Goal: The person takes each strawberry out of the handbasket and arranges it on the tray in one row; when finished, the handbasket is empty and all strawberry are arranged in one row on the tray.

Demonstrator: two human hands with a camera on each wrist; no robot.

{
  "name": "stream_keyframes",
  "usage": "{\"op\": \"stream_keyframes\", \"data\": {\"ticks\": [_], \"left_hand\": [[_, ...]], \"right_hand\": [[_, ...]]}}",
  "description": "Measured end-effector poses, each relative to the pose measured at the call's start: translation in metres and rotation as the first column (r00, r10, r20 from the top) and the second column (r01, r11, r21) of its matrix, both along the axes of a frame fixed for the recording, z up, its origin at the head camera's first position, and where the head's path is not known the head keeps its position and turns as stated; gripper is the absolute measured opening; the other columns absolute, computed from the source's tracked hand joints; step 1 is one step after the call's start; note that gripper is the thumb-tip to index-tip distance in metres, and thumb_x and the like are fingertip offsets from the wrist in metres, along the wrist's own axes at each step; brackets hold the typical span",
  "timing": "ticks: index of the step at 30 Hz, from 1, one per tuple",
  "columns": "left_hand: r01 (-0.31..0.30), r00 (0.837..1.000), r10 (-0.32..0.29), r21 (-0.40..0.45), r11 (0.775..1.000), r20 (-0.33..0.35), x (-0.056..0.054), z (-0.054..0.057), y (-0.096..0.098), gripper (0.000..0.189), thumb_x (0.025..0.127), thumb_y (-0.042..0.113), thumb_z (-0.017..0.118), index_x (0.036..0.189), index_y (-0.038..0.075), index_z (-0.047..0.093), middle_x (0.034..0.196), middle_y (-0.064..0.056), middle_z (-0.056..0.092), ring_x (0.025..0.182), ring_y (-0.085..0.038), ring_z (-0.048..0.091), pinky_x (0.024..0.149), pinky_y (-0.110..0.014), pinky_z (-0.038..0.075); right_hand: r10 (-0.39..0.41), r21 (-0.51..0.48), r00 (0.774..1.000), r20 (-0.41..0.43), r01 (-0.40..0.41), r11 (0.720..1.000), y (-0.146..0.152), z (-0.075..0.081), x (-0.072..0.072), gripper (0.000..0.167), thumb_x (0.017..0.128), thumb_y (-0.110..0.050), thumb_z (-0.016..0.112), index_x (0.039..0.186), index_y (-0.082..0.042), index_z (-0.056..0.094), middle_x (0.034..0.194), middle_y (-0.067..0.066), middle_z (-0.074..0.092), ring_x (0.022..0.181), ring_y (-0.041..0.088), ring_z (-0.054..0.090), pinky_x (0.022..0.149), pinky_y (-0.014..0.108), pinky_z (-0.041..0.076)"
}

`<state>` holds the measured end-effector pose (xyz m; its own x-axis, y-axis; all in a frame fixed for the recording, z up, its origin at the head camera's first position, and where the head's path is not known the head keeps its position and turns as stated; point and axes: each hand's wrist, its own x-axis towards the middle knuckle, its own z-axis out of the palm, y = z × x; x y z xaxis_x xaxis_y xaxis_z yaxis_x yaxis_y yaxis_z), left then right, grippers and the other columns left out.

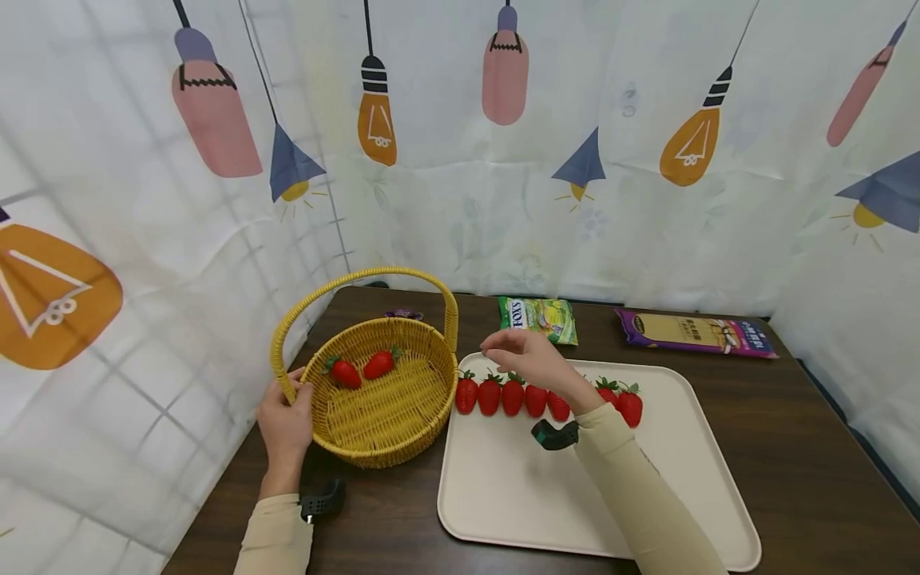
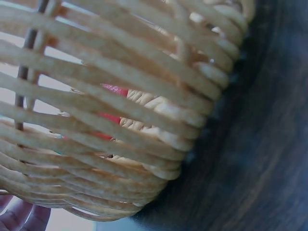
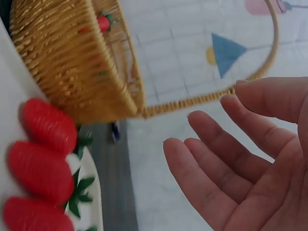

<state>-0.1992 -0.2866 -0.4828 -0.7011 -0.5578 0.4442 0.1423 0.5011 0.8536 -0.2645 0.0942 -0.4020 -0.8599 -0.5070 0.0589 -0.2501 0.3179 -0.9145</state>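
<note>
A yellow wicker basket with a tall handle stands on the left, holding two red strawberries near its far side. My left hand grips the basket's left edge at the foot of the handle, thumb on the near side. In the left wrist view, woven strands fill most of the picture and a few fingers show at the corner. Over the back of a cream tray, my right hand hovers with nothing in it, fingers loosely bent. Below it several strawberries lie in a row, partly hidden by the forearm.
Behind the tray lies a green candy bag. A long purple snack pack is at the back right. A small dark purple wrapper sits behind the basket. A patterned curtain borders the dark wooden table.
</note>
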Motion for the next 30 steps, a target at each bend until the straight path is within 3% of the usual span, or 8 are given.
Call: {"op": "stream_keyframes", "data": {"ticks": [5,8,12,16,20,25,28,30], "left_hand": [[0.001,1.000,0.000,0.004,1.000,-0.010,0.000,0.000,0.001,0.013,0.090,0.004,0.059,0.079,-0.003,0.061,0.113,-0.012,0.070,0.091,-0.007,0.060,0.065,-0.013,0.039],[0.009,1.000,-0.009,-0.001,1.000,-0.016,0.000,0.000,0.000,0.013,0.089,0.003,0.059,0.077,-0.003,0.061,0.113,-0.014,0.070,0.096,-0.018,0.063,0.066,-0.014,0.039],[0.025,1.000,-0.025,-0.001,1.000,-0.018,-0.001,0.000,0.000,0.015,0.089,0.002,0.058,0.075,-0.003,0.059,0.114,-0.016,0.069,0.100,-0.031,0.062,0.067,-0.016,0.038],[0.014,1.000,-0.014,-0.002,1.000,-0.017,-0.001,-0.002,0.000,0.016,0.089,0.002,0.058,0.074,-0.003,0.059,0.113,-0.015,0.070,0.098,-0.030,0.063,0.066,-0.017,0.038],[0.007,1.000,-0.007,-0.011,1.000,-0.020,0.000,-0.003,0.000,0.016,0.088,0.002,0.059,0.073,-0.001,0.060,0.112,-0.014,0.071,0.098,-0.030,0.063,0.067,-0.016,0.038],[0.006,1.000,-0.006,-0.021,1.000,-0.021,-0.001,-0.003,-0.001,0.016,0.088,0.002,0.058,0.073,-0.001,0.060,0.112,-0.014,0.070,0.098,-0.030,0.063,0.067,-0.017,0.039],[0.004,1.000,-0.005,-0.021,1.000,-0.022,-0.001,-0.002,-0.001,0.015,0.089,0.001,0.059,0.074,-0.001,0.059,0.113,-0.014,0.070,0.097,-0.029,0.063,0.067,-0.017,0.038],[0.006,1.000,-0.007,-0.021,1.000,-0.026,-0.001,-0.002,-0.001,0.014,0.088,0.001,0.059,0.075,-0.002,0.059,0.113,-0.014,0.070,0.098,-0.029,0.063,0.068,-0.017,0.038]], "right_hand": [[0.076,0.050,0.997,-0.025,-0.075,0.996,-0.035,0.011,-0.004,0.024,0.097,-0.023,0.061,0.115,-0.009,0.067,0.114,0.009,0.067,0.096,0.023,0.065,0.086,0.047,0.053],[0.125,0.086,0.992,-0.015,-0.123,0.989,-0.054,0.011,-0.007,0.023,0.097,-0.023,0.061,0.114,-0.009,0.067,0.112,0.010,0.068,0.094,0.024,0.064,0.084,0.041,0.054],[0.160,0.196,0.985,-0.055,-0.147,0.969,-0.078,0.007,-0.009,0.020,0.096,-0.025,0.062,0.113,-0.015,0.069,0.106,-0.001,0.069,0.089,0.015,0.061,0.078,0.030,0.052],[0.207,0.272,0.975,-0.086,-0.177,0.946,-0.098,0.003,-0.010,0.021,0.096,-0.025,0.062,0.113,-0.015,0.070,0.106,-0.008,0.069,0.092,0.010,0.059,0.080,0.026,0.050],[0.247,0.297,0.966,-0.070,-0.216,0.930,-0.115,0.000,-0.010,0.021,0.097,-0.024,0.061,0.114,-0.015,0.070,0.107,-0.008,0.069,0.092,0.012,0.061,0.079,0.026,0.049],[0.270,0.192,0.960,0.073,-0.279,0.941,-0.132,0.003,-0.012,0.020,0.097,-0.025,0.061,0.113,-0.016,0.069,0.109,-0.006,0.067,0.102,0.022,0.063,0.085,0.037,0.053],[0.269,0.103,0.950,0.161,-0.287,0.952,-0.141,0.007,-0.015,0.020,0.097,-0.024,0.060,0.112,-0.013,0.069,0.111,-0.003,0.066,0.103,0.024,0.063,0.088,0.047,0.052],[0.257,0.081,0.949,0.185,-0.275,0.958,-0.146,0.007,-0.017,0.020,0.097,-0.024,0.060,0.112,-0.014,0.069,0.111,-0.002,0.066,0.101,0.021,0.063,0.089,0.047,0.052]]}}
